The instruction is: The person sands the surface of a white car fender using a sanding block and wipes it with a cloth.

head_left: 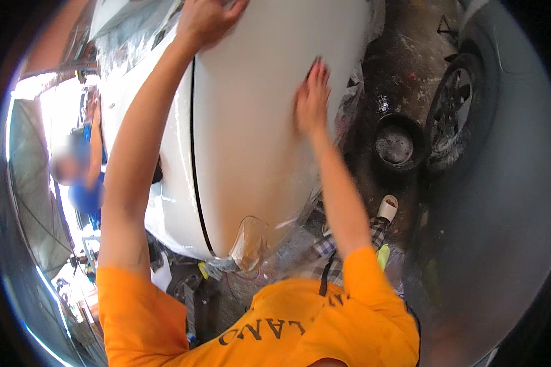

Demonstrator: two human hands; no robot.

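My left hand (207, 23) reaches far forward and lies on the pale white car body panel (251, 140), its thumb spread away from the fingers. The upper frame edge cuts off part of that hand. Farther right, my right hand (314, 101) rests on the same panel near its right edge, fingers stretched out flat. A dark sliver shows at its fingertips; whether it is a thin pad or shadow, I cannot tell. A black gap (193, 140) runs along the panel's left side. At the near end, a clear, rounded piece (249, 243) sits at the panel's corner.
A dark bucket of cloudy water (398, 144) stands on the wet floor to the right. Beside it are a car wheel (456, 110) and a grey car body (496, 214). Plastic sheeting (125, 52) hangs at the far left. Another person in blue (86, 197) is beyond the white car.
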